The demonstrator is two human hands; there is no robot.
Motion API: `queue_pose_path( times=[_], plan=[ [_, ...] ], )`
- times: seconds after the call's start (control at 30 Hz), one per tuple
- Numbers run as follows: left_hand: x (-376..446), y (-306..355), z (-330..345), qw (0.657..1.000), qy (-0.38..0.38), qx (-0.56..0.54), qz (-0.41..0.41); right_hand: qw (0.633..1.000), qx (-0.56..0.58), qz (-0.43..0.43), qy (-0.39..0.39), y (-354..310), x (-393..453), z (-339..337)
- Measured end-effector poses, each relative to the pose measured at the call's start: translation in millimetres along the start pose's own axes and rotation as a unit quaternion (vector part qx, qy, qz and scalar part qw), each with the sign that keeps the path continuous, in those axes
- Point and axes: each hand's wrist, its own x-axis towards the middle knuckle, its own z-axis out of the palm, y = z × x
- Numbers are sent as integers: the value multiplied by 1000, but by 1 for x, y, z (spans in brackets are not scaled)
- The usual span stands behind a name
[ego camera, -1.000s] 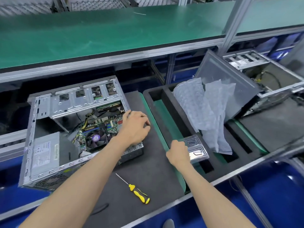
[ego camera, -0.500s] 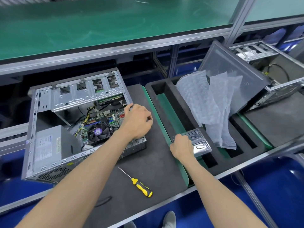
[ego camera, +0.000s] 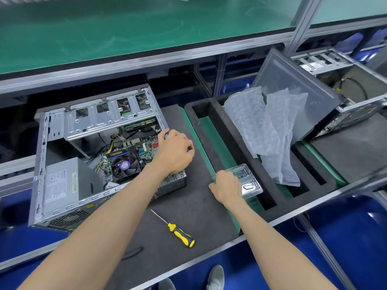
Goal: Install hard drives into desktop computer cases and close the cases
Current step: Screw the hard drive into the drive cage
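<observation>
Green shelf (ego camera: 104,34) runs across the top, above the work level. Below it, a dark mat (ego camera: 194,218) carries the open case (ego camera: 62,164), lying on its side, panel off, at left. Inside: grey power supply (ego camera: 60,181) near corner, fan (ego camera: 125,165) on the motherboard (ego camera: 144,147), drive cage (ego camera: 109,116) along the far edge. Right of the mat, black foam tray (ego camera: 234,139) with long slots; white wrap sheets (ego camera: 270,135) slump in it, leaning on a grey side panel (ego camera: 297,95) that stands tilted against a second case (ego camera: 351,97) at far right.

Left hand (ego camera: 174,152) rests on the right wall of the open case, fingers curled over the rim, gripping it. Right hand (ego camera: 226,187) grips the near end of the drive (ego camera: 246,181), fingers curled round its edge; thumb side hidden, palm down. Drive is silver, flat-ish, sits at the near end of the foam tray, over a slot, just right of the mat's green edge; cannot tell whether it is lifted or touching foam.

Yellow-black screwdriver (ego camera: 178,233) lies loose on the mat, near front edge, between the two forearms, tip pointing toward the case. Shoes (ego camera: 215,277) visible at bottom edge below the bench.
</observation>
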Motion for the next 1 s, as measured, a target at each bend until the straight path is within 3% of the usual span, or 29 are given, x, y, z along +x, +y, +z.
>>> queue_pose_path(
  times=[0.8,0.9,1.0],
  plan=[
    [-6,5,-10,1000,-14,-9,12,992,29,-102,-64,-78,-46,31],
    [-13,9,-15,994,49,6,96,989,80,-89,-89,-69,-38,23],
    [-29,17,-14,960,139,17,244,982,135,-94,-89,-48,-27,8]
  ],
)
